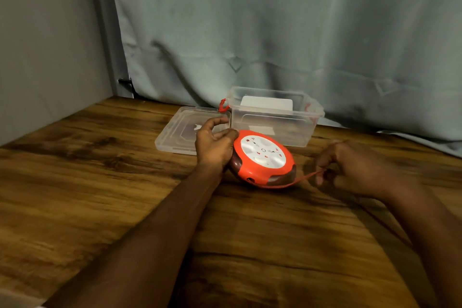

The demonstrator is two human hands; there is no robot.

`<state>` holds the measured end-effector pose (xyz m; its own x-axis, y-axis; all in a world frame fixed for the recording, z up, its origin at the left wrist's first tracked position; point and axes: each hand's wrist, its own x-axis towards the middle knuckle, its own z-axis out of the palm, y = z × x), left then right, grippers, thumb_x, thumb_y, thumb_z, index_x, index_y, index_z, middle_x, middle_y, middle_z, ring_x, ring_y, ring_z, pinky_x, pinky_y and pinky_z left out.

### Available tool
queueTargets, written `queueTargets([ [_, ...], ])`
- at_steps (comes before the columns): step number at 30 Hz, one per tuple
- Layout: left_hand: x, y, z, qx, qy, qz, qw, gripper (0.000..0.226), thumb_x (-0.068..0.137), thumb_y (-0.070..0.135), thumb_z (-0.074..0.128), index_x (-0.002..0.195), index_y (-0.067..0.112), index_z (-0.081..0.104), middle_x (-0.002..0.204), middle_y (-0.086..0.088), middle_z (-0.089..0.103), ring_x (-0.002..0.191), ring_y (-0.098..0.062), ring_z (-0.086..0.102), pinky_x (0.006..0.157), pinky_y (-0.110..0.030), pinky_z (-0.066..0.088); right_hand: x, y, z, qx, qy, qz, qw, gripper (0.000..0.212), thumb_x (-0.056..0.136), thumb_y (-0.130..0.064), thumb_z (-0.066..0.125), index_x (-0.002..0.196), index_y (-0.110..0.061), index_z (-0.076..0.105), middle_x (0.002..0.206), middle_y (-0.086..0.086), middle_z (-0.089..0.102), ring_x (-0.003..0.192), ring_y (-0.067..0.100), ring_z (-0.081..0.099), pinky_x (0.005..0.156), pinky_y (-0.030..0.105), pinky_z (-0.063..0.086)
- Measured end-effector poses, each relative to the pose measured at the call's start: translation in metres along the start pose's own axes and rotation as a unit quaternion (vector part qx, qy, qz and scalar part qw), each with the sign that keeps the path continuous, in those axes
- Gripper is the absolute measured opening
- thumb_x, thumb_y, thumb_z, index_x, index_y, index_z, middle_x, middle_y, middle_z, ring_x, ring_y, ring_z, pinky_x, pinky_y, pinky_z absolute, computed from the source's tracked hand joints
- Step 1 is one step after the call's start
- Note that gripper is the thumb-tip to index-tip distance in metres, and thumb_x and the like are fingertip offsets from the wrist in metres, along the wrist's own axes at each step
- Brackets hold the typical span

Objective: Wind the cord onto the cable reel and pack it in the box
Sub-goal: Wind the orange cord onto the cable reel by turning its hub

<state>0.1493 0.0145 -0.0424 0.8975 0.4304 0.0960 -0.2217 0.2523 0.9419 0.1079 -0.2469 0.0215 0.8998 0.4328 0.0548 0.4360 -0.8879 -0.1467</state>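
Observation:
A round red cable reel point(263, 159) with a white socket face lies tilted on the wooden table point(100, 182). My left hand point(215, 145) grips its left rim. A thin red cord point(303, 179) runs from the reel's lower right edge to my right hand point(350, 170), which pinches it just right of the reel. Behind the reel stands a clear plastic box point(275, 117) with red latches, open at the top. Its clear lid point(180, 132) lies flat to the left of it.
A grey-green curtain point(275, 32) hangs along the back of the table, and a grey wall point(45, 45) closes the left side. Something flat and white point(266, 105) shows through the box's far wall.

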Motion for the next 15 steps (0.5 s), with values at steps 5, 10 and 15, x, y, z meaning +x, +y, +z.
queueTargets([
  [5, -0.005, 0.003, 0.001, 0.023, -0.057, -0.001, 0.998, 0.033, 0.085, -0.004, 0.072, 0.114, 0.009, 0.066, 0.068, -0.001, 0.073, 0.057, -0.012, 0.068, 0.055, -0.024, 0.059, -0.005, -0.002, 0.003, 0.218, -0.009, -0.061, 0.974, 0.038, 0.073, -0.068, 0.066, 0.091, -0.036, 0.079, 0.095, -0.012, 0.078, 0.093, 0.008, 0.071, 0.088, 0.043, 0.057],
  [10, -0.014, 0.004, 0.004, 0.050, -0.148, -0.007, 0.988, 0.033, 0.084, 0.000, 0.076, 0.115, 0.007, 0.068, 0.084, -0.014, 0.076, 0.065, -0.020, 0.072, 0.058, -0.028, 0.060, 0.010, -0.006, 0.020, 0.194, 0.192, -0.058, 0.960, 0.011, 0.083, -0.044, 0.081, 0.091, -0.036, 0.078, 0.093, -0.013, 0.072, 0.087, 0.005, 0.065, 0.073, 0.030, 0.049],
  [15, -0.016, 0.005, 0.004, 0.062, -0.175, -0.020, 0.982, 0.030, 0.083, 0.002, 0.078, 0.112, 0.007, 0.071, 0.084, -0.018, 0.075, 0.062, -0.021, 0.070, 0.056, -0.026, 0.058, 0.011, -0.002, 0.022, 0.122, 0.060, -0.097, 0.986, 0.045, 0.072, -0.051, 0.087, 0.114, -0.048, 0.071, 0.135, -0.025, 0.053, 0.131, 0.000, 0.044, 0.108, 0.028, 0.040],
])
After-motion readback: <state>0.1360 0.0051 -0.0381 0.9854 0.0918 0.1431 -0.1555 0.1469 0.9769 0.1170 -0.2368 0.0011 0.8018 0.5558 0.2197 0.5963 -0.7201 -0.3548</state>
